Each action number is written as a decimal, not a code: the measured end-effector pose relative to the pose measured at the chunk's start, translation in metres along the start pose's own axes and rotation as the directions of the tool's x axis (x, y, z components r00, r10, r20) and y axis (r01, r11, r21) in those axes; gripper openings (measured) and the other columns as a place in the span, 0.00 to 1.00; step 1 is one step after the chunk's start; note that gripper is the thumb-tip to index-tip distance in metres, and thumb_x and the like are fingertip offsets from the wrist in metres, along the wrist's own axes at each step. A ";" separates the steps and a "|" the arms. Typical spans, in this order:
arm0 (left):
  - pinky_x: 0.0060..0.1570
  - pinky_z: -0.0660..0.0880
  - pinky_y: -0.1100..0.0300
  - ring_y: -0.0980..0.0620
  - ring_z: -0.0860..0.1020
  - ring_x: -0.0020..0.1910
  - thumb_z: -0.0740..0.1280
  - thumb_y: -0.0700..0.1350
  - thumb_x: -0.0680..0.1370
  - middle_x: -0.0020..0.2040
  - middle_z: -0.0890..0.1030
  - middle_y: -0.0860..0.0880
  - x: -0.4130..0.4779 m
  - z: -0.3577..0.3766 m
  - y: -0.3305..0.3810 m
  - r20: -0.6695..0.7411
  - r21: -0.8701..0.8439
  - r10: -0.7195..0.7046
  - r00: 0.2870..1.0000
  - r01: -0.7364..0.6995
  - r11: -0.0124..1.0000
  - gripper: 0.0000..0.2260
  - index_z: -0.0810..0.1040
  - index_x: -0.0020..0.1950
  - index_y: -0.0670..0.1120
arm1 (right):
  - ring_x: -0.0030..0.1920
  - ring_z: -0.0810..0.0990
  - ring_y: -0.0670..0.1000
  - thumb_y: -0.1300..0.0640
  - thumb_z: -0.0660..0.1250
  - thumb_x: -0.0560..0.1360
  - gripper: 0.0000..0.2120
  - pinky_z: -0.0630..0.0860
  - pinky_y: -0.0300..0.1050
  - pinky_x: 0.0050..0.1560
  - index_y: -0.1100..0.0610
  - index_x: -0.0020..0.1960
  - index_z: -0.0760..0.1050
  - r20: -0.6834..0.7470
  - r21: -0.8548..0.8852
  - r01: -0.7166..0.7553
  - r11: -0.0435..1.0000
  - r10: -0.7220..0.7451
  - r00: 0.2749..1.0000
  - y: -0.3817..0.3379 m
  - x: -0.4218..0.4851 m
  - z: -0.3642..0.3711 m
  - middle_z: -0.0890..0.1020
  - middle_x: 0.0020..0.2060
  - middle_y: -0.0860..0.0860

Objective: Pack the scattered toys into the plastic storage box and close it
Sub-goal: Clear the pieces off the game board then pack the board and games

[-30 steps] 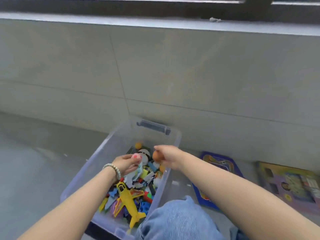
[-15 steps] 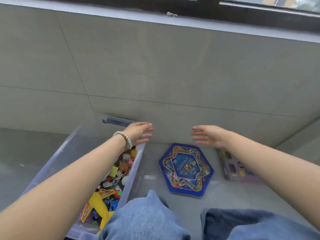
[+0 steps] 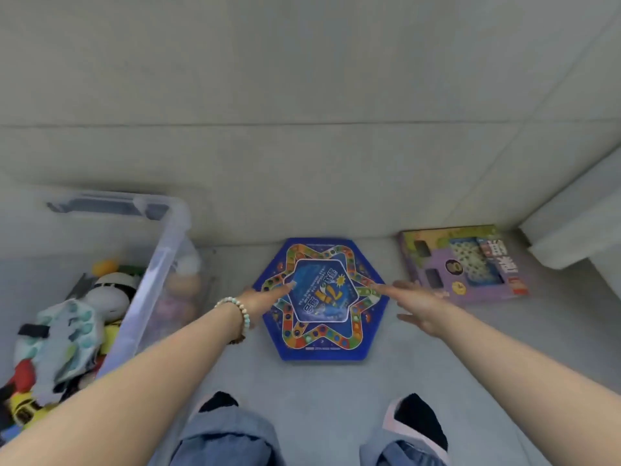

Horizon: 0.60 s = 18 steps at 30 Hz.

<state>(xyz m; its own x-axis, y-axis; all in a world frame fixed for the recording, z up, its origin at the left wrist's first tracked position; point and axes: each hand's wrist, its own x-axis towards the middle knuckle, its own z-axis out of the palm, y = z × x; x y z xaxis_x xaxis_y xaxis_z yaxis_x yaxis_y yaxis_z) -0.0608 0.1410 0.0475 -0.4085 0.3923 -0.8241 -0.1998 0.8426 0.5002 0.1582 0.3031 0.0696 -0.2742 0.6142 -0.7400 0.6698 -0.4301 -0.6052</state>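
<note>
The blue hexagonal game board [image 3: 322,344] lies flat on the floor [image 3: 302,385], between the open plastic storage box [image 3: 158,264] holding toys [image 3: 67,331] on the left and a purple game box [image 3: 470,267] on the right. The left hand [image 3: 265,299], with a bead bracelet [image 3: 235,309] at the wrist, holds straight fingers [image 3: 285,288] over the board's left edge. The right hand [image 3: 415,302] spreads straight fingers at its right edge. Neither hand grips anything.

Both forearms [image 3: 151,375] are bare. At 7 o'clock, a beaded bracelet [image 3: 235,309] of pale white and mint-green beads circles the wrist of the left hand [image 3: 265,299]. At 6 o'clock, faded blue jeans [image 3: 228,438] cover the legs. Black footwear [image 3: 420,418] with a pale pink rim shows at 5 o'clock.
</note>
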 end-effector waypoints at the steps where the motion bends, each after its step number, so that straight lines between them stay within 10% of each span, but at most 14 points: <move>1: 0.55 0.69 0.53 0.46 0.70 0.66 0.68 0.67 0.66 0.68 0.71 0.47 0.009 0.008 -0.005 -0.012 -0.037 -0.025 1.000 0.024 0.999 0.41 0.64 0.71 0.44 | 0.68 0.68 0.55 0.48 0.72 0.70 0.40 0.66 0.52 0.66 0.58 0.74 0.57 -0.010 0.024 0.004 1.000 -0.003 1.000 0.009 0.010 0.001 0.65 0.72 0.54; 8: 0.53 0.77 0.42 0.42 0.81 0.51 0.78 0.59 0.61 0.56 0.81 0.43 0.096 0.031 -0.049 -0.078 -0.489 -0.107 0.991 0.055 0.870 0.34 0.73 0.60 0.44 | 0.68 0.68 0.53 0.52 0.74 0.69 0.44 0.68 0.54 0.67 0.53 0.76 0.52 -0.048 0.215 0.038 0.976 -0.028 0.998 0.047 0.057 0.006 0.60 0.74 0.52; 12: 0.54 0.76 0.39 0.41 0.81 0.49 0.71 0.47 0.73 0.53 0.82 0.43 0.083 0.048 -0.039 -0.109 -0.523 -0.087 0.990 0.017 0.852 0.17 0.73 0.59 0.45 | 0.48 0.78 0.48 0.59 0.72 0.71 0.41 0.75 0.41 0.41 0.55 0.76 0.51 -0.051 0.297 0.044 0.954 -0.030 0.998 0.051 0.065 0.016 0.69 0.70 0.52; 18: 0.57 0.75 0.42 0.41 0.81 0.51 0.71 0.46 0.74 0.51 0.82 0.42 0.076 0.057 -0.036 -0.032 -0.616 -0.113 0.993 0.069 0.785 0.11 0.75 0.52 0.43 | 0.45 0.83 0.52 0.60 0.73 0.70 0.28 0.79 0.45 0.35 0.57 0.67 0.66 -0.049 0.455 0.008 0.891 0.016 0.999 0.050 0.075 0.015 0.81 0.56 0.55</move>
<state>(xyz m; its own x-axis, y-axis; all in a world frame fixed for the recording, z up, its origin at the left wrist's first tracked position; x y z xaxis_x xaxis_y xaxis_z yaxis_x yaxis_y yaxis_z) -0.0340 0.1615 -0.0487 -0.4120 0.2823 -0.8663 -0.7338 0.4609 0.4992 0.1604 0.3180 -0.0206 -0.2292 0.6387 -0.7345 0.2808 -0.6792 -0.6781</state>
